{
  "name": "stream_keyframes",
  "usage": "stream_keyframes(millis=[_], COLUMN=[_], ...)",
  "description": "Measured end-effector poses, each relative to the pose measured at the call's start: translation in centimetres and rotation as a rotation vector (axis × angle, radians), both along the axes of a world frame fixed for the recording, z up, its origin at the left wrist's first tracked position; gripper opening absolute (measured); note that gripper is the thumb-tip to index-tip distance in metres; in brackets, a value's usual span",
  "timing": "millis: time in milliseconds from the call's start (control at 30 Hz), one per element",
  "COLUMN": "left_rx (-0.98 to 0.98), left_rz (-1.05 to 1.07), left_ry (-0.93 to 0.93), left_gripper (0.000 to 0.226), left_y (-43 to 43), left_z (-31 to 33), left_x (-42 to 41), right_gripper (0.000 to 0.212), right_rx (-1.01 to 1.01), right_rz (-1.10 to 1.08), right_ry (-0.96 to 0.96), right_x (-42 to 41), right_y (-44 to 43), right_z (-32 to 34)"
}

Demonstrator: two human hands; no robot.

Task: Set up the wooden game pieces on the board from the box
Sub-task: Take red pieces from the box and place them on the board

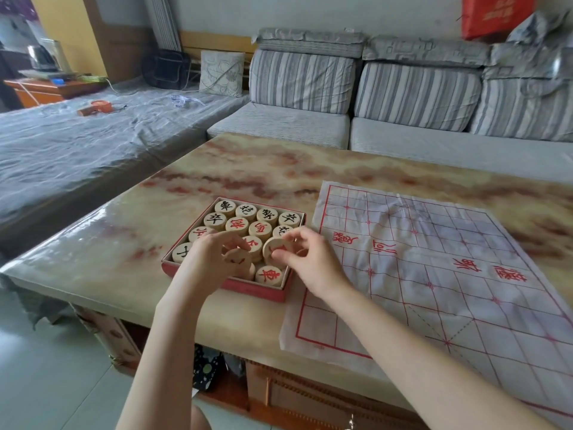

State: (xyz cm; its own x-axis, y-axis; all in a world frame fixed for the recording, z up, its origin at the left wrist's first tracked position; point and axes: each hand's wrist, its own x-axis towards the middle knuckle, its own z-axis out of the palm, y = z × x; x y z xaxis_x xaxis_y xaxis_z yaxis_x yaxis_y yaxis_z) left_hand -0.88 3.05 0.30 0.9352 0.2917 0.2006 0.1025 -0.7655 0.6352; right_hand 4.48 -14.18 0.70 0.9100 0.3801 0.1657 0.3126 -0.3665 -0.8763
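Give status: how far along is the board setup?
Done: the paper board lies spread beside the open box, with no pieces on it yet. In hand: the left hand pinches one wooden piece and the right hand pinches a red-marked piece, both over the box. Left: all the placing, boxed pieces included.

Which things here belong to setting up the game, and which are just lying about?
Part of the job: red box, wooden pieces, paper board, left hand and right hand, each pinching one piece.
Lying about: striped cushions, orange object far left, red bag.
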Motion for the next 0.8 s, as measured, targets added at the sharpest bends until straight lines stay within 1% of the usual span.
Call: stream_keyframes(millis=[67,133,167,233,333,433,500,600,700,800], left_rx=[-0.016,-0.084,-0.138,-0.264,-0.428,-0.511,-0.537,-0.621,-0.745,-0.812], left_rz=[0.015,0.031,0.031,0.020,-0.009,-0.035,-0.037,-0.031,-0.031,-0.056], left_ry=[-0.027,-0.074,-0.095,-0.129,-0.136,-0.102,-0.099,-0.097,-0.087,-0.063], left_gripper=[0.035,0.034,0.032,0.029,0.031,0.030,0.030,0.028,0.021,0.020], left_y=[-0.3,-0.6,-0.9,-1.3,-1.7,-2.4,-2.8,-2.8,-2.8,-3.4], left_z=[0.2,0.3,0.4,0.6,0.5,0.4,0.4,0.4,0.3,0.3], left_x=[0.0,0.1,0.0,-0.1,-0.4,-0.6,-0.6,-0.6,-0.4,-0.2], right_gripper=[0.018,0.021,0.023,0.025,0.026,0.027,0.022,0.013,0.010,0.009], right_rx=[0.090,0.137,0.109,-0.029,-0.181,-0.201,-0.215,-0.277,-0.355,-0.416], right_rz=[0.010,0.052,0.072,0.122,0.204,0.225,0.240,0.258,0.262,0.240], right_ry=[0.079,0.205,0.237,0.255,0.289,0.345,0.321,0.214,0.128,0.053], right_x=[0.3,-0.2,-0.6,-1.7,-3.6,-4.5,-4.8,-5.1,-5.3,-5.4], right_y=[-2.0,-4.3,-5.5,-7.7,-10.2,-11.3,-11.3,-11.1,-11.0,-10.9], right_z=[0.9,1.3,1.2,0.9,-0.2,-0.6,-0.5,-0.4,-0.7,-0.9])
